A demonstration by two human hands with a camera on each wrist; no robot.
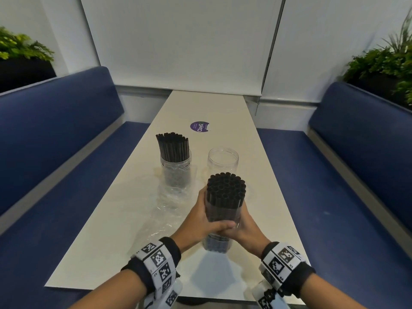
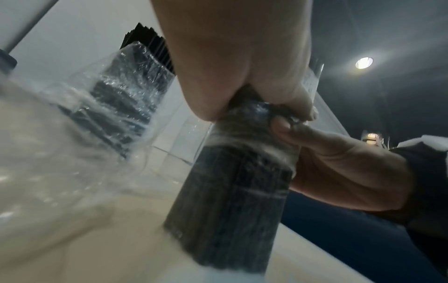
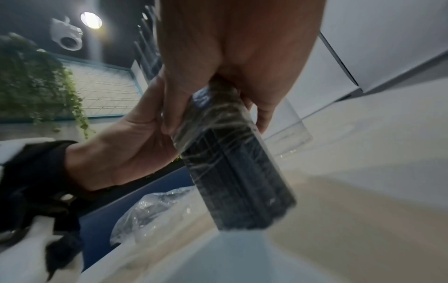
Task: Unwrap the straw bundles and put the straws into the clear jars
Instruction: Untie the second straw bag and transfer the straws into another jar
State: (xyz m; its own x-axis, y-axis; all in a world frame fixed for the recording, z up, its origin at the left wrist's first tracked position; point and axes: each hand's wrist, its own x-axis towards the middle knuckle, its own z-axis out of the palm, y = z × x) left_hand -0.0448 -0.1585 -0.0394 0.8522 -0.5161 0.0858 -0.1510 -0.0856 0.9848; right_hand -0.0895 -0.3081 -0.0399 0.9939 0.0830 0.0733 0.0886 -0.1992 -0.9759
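Black tubular straws, packed tight into a round straw bundle (image 1: 225,197), stand upright in both our hands over the near part of the table (image 1: 124,219). Thin clear film (image 2: 252,151) still clings to the bundle's lower half, wrinkled and glossy; the open round straw mouths at the top are bare. We can't tell whether the bundle's base touches the tabletop or sits just above it.

Our left hand (image 1: 200,221) curls round the bundle from the left, thumb across the front. Our right hand (image 1: 247,226) curls round it from the right, and the fingertips of the two meet at the front; the left-wrist view shows them pinching at the film there.

Just beyond the bundle stands an empty clear jar (image 1: 223,161), cylindrical, ribbed at the neck. Left of it a filled jar (image 1: 176,170) holds black straws upright, their tops well above the rim. Crumpled loose wrap (image 1: 165,210), transparent and shiny, lies on the table from that jar toward our left wrist.

Table is smooth, off-white, long and narrow, with a round purple sticker (image 1: 200,126) farther out. Blue padded benches (image 1: 55,134) flank both sides. Both wrists wear black bands with white coded tags (image 1: 159,262).
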